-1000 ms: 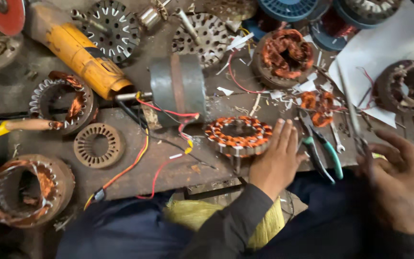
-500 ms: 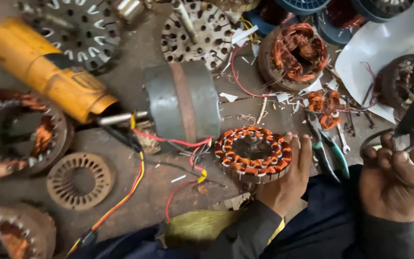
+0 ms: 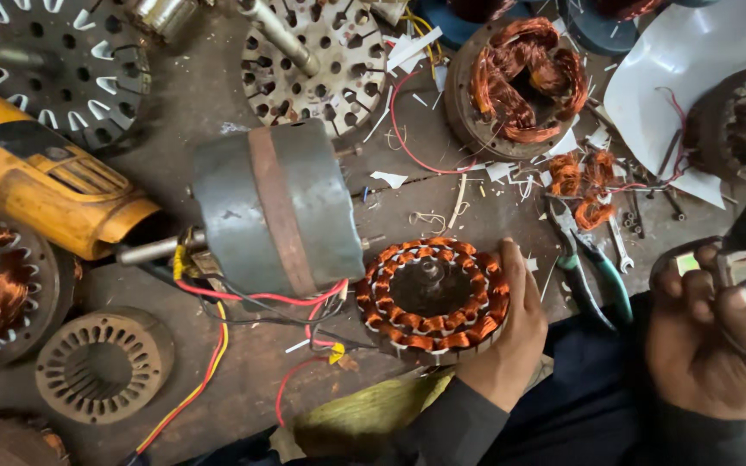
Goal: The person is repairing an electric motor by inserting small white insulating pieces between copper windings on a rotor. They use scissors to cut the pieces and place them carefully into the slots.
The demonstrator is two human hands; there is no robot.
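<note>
A round stator wound with copper coils [image 3: 432, 298] lies on the workbench in front of me. My left hand [image 3: 511, 341] cups its right rim, thumb along the edge. My right hand [image 3: 714, 341], at the right edge, grips a dark tool with loop handles, like scissors [image 3: 736, 263], lifted off the bench. Its blades run out of view. A grey motor housing [image 3: 274, 207] with red, yellow and black wires [image 3: 218, 345] stands just left of the stator.
Green-handled pliers [image 3: 593, 267] lie between my hands. A yellow power tool [image 3: 41, 185] lies at the left. Other copper-wound stators [image 3: 520, 82], perforated steel discs [image 3: 321, 60], a laminated ring [image 3: 101, 362], white paper [image 3: 692, 78] and wire scraps crowd the bench.
The view has closed in on the bench. My left hand went from lying flat beside the stator to cupping its rim. My right hand picked up the loop-handled tool and raised it.
</note>
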